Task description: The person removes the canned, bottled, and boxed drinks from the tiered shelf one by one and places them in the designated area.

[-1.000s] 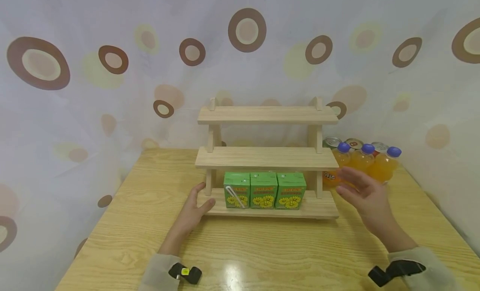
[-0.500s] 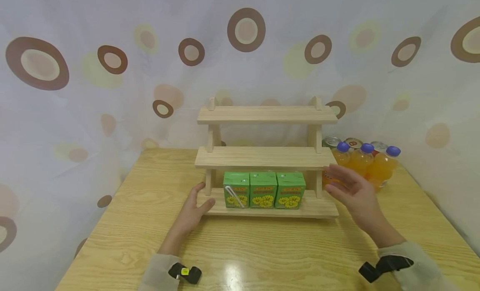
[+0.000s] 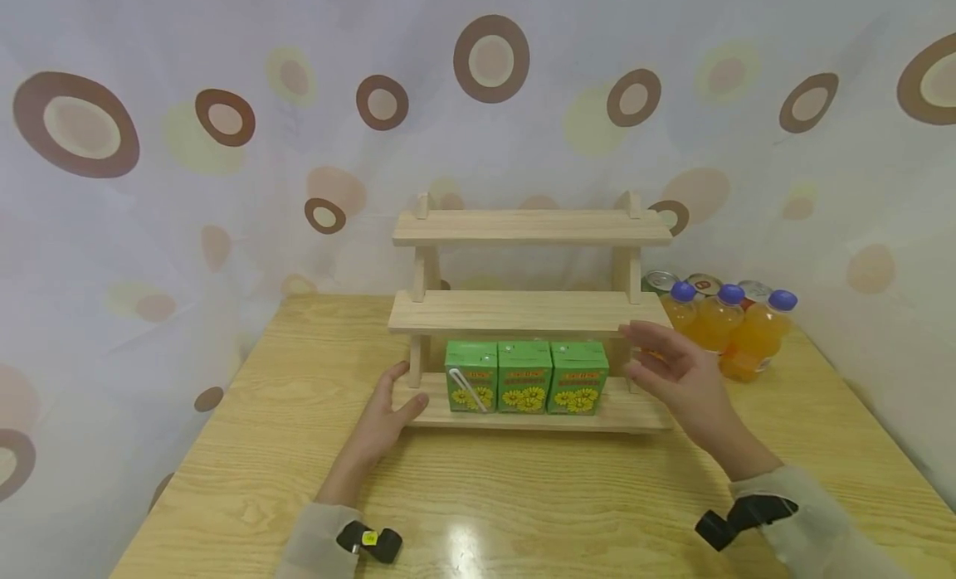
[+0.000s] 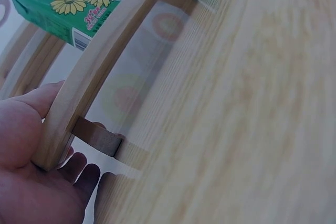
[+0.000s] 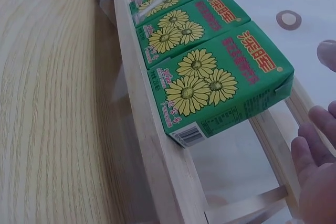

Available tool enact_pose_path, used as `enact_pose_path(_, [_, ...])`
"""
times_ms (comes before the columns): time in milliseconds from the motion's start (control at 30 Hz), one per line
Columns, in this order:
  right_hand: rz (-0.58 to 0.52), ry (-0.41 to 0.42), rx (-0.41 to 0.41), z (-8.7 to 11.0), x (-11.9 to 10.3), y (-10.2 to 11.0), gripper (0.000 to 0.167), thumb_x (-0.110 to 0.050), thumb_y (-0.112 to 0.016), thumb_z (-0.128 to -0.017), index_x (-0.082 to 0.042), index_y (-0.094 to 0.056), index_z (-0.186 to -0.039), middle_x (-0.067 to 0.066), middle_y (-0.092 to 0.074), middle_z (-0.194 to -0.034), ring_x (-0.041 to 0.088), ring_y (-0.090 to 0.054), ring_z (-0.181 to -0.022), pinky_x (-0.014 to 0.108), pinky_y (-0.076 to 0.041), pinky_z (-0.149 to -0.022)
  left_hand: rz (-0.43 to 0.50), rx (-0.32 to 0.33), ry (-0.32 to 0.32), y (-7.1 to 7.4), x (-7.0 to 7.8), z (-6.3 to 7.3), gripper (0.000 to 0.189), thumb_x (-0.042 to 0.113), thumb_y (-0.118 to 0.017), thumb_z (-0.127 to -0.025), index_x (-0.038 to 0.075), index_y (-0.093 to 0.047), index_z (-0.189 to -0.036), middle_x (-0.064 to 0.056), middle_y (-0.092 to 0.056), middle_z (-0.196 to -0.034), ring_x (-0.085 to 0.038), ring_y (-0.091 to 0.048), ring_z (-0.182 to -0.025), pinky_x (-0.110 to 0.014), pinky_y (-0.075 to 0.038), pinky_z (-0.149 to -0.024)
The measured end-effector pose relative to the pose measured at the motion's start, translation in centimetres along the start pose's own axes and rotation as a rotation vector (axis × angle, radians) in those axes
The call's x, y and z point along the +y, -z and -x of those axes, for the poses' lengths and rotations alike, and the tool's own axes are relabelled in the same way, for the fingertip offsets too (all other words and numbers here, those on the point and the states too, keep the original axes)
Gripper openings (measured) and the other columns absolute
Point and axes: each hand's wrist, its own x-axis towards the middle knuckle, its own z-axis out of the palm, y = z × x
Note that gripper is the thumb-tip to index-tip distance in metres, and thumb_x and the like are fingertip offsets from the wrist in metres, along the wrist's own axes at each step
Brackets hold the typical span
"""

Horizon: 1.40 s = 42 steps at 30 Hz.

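A three-tier wooden shelf [image 3: 523,312] stands on the table. Three green drink cartons with yellow flowers sit side by side on its bottom board: a left carton [image 3: 461,357] with a white straw on its front, a middle carton [image 3: 525,380] and a right carton [image 3: 578,381]. My left hand [image 3: 382,413] grips the left end of the bottom board; the left wrist view shows the thumb over it and fingers beneath. By the right upright, my right hand [image 3: 683,381] is held with fingers extended and thumb apart, holding nothing. Whether it touches the shelf I cannot tell.
Behind the right hand stand several orange-drink bottles [image 3: 757,340] with blue caps. Drink cans [image 3: 704,284] are lined up behind them, partly hidden. A patterned curtain [image 3: 478,139] hangs behind the wood-grain table [image 3: 523,496].
My right hand has moved left from in front of the bottles to the shelf's right upright. The left hand, shelf and cartons have stayed where they were.
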Motion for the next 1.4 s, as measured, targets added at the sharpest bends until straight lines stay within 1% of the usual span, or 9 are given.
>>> enact_pose_path(67, [0.022, -0.001, -0.011, -0.1, 0.0, -0.2, 0.047, 0.001, -0.066, -0.093, 0.0, -0.053, -0.137, 0.011, -0.057, -0.137, 0.014, -0.054, -0.125, 0.025, -0.043, -0.1, 0.008, 0.006, 0.004, 0.0, -0.8, -0.4, 0.072, 0.024, -0.06, -0.101, 0.006, -0.017, -0.156, -0.016, -0.008, -0.163, -0.035, 0.003, -0.149, -0.06, -0.004, -0.116])
enact_pose_path(200, [0.034, 0.009, -0.029, -0.3, -0.2, -0.8, 0.048, 0.002, -0.067, -0.092, 0.001, -0.053, -0.137, 0.013, -0.057, -0.137, 0.018, -0.055, -0.124, 0.027, -0.045, -0.099, 0.013, 0.022, 0.003, -0.1, -2.4, -1.2, 0.073, 0.029, -0.062, -0.099, 0.011, -0.019, -0.155, -0.014, -0.009, -0.163, -0.034, 0.002, -0.149, -0.06, -0.003, -0.116])
enact_pose_path(400, [0.022, 0.034, -0.056, -0.9, -0.3, -1.5, 0.049, 0.004, -0.068, -0.091, 0.002, -0.053, -0.137, 0.016, -0.056, -0.137, 0.024, -0.055, -0.125, 0.027, -0.045, -0.1, -0.004, 0.031, -0.026, -0.1, -3.1, -1.4, 0.073, 0.034, -0.063, -0.099, 0.014, -0.021, -0.155, -0.011, -0.011, -0.163, -0.033, 0.002, -0.149, -0.06, -0.004, -0.115])
enact_pose_path(533, [0.044, 0.039, -0.077, -1.2, -0.1, -2.1, 0.049, 0.001, -0.07, -0.09, -0.001, -0.054, -0.137, 0.016, -0.057, -0.137, 0.026, -0.054, -0.124, 0.026, -0.045, -0.1, -0.004, 0.028, -0.032, -0.1, -3.0, -1.3, 0.072, 0.033, -0.062, -0.099, 0.014, -0.021, -0.155, -0.011, -0.011, -0.163, -0.033, 0.002, -0.149, -0.061, -0.004, -0.115])
enact_pose_path(667, [0.052, 0.012, -0.088, -1.3, 0.2, -2.5, 0.051, -0.003, -0.073, -0.09, -0.004, -0.054, -0.137, 0.015, -0.056, -0.137, 0.023, -0.054, -0.124, 0.025, -0.044, -0.1, 0.009, 0.02, -0.012, -0.1, -2.5, -1.1, 0.072, 0.029, -0.062, -0.1, 0.012, -0.02, -0.155, -0.013, -0.01, -0.163, -0.033, 0.003, -0.149, -0.06, -0.003, -0.116])
enact_pose_path(800, [0.072, -0.041, -0.091, -1.2, 0.7, -2.8, 0.052, -0.01, -0.074, -0.09, -0.007, -0.054, -0.138, 0.013, -0.056, -0.138, 0.016, -0.056, -0.122, 0.022, -0.046, -0.097, 0.023, 0.006, 0.004, -0.1, -0.9, -0.5, 0.072, 0.023, -0.06, -0.101, 0.006, -0.017, -0.156, -0.015, -0.008, -0.163, -0.035, 0.004, -0.149, -0.06, -0.003, -0.115])
enact_pose_path(933, [0.093, -0.065, -0.105, -1.1, 1.2, -2.9, 0.053, -0.013, -0.074, -0.091, -0.008, -0.054, -0.139, 0.012, -0.058, -0.135, 0.014, -0.059, -0.118, 0.022, -0.049, -0.093, 0.015, -0.001, 0.002, -0.1, 0.4, 0.1, 0.071, 0.02, -0.059, -0.101, 0.003, -0.016, -0.155, -0.017, -0.008, -0.163, -0.036, 0.003, -0.149, -0.061, -0.004, -0.115])
enact_pose_path(1233, [0.145, -0.068, -0.097, -1.1, 1.9, -3.1, 0.052, -0.016, -0.075, -0.09, -0.013, -0.055, -0.138, 0.007, -0.058, -0.134, 0.013, -0.057, -0.121, 0.022, -0.049, -0.093, 0.022, 0.004, -0.004, -0.1, 0.3, 0.1, 0.072, 0.02, -0.06, -0.101, 0.003, -0.017, -0.155, -0.016, -0.01, -0.162, -0.034, 0.002, -0.149, -0.059, -0.003, -0.116])
enact_pose_path(1400, [0.187, -0.08, -0.081, -1.0, 1.8, -3.1, 0.051, -0.018, -0.076, -0.089, -0.014, -0.057, -0.137, 0.006, -0.061, -0.131, 0.016, -0.06, -0.117, 0.023, -0.05, -0.092, 0.035, 0.006, 0.002, -0.1, 0.2, 0.1, 0.072, 0.02, -0.06, -0.101, 0.003, -0.017, -0.155, -0.016, -0.01, -0.162, -0.034, 0.003, -0.149, -0.059, -0.003, -0.116])
